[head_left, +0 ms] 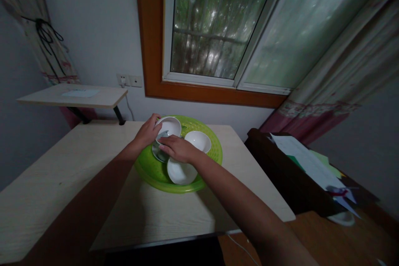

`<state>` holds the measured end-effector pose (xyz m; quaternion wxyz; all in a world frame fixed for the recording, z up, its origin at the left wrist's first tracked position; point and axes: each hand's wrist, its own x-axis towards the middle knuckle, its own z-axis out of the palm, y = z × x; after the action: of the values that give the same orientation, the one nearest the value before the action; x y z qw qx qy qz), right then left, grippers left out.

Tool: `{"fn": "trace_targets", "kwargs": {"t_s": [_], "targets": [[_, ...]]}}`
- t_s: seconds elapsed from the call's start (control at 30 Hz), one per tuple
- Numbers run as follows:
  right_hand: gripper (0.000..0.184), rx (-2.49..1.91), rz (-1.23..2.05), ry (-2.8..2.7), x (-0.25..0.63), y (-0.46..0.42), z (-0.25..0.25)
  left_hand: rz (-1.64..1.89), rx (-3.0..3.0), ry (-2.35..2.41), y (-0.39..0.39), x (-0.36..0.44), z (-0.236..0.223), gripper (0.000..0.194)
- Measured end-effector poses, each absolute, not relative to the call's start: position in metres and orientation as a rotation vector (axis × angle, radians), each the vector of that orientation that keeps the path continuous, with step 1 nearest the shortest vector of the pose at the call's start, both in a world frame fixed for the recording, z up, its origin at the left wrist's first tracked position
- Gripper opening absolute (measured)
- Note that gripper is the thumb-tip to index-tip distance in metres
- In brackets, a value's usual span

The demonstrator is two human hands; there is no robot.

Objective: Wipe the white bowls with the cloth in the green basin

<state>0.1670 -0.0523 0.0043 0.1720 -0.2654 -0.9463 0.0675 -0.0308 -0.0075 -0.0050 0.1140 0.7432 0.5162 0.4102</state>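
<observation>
Gripping with the nearer left hand (148, 132) the rim of a round white bowl (173, 125), just right of those fingers and beyond a right hand (179, 149) of unclear grip, over a green plastic basket (179, 190).

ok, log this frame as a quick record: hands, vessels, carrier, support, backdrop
left_hand: left hand gripping the rim of the far white bowl
right_hand: right hand over the greyish round container; grip unclear
other_vessels: right white bowl; near white bowl
carrier: green perforated basket, under all four vessels
support: wooden desk, raised shelf at far left
backdrop: window with wooden frame
unclear: container's material and contents
</observation>
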Motion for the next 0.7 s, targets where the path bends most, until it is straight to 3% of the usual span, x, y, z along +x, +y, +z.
{"fn": "trace_targets", "kwargs": {"t_s": [0.17, 0.33, 0.57, 0.7], "targets": [[0.056, -1.005, -0.147, -2.7, 0.1687, -0.0498, 0.0043, 1.192, 2.167, 1.51, -0.0064, -0.0298, -0.0044, 0.031], [0.06, -1.072, -0.24, -2.65, 0.1694, -0.0499, 0.0027, 1.205, 2.159, 1.506, -0.0056, -0.0299, -0.005, 0.031], [0.05, -0.762, 0.129, -2.699, 0.1681, -0.0529, 0.001, 1.18, 2.196, 1.491, -0.0094, -0.0297, -0.0039, 0.029], [0.055, -0.672, 0.287, -2.645, 0.1685, -0.0528, 0.0002, 1.203, 2.168, 1.501, -0.0097, -0.0297, -0.0028, 0.031]]}}
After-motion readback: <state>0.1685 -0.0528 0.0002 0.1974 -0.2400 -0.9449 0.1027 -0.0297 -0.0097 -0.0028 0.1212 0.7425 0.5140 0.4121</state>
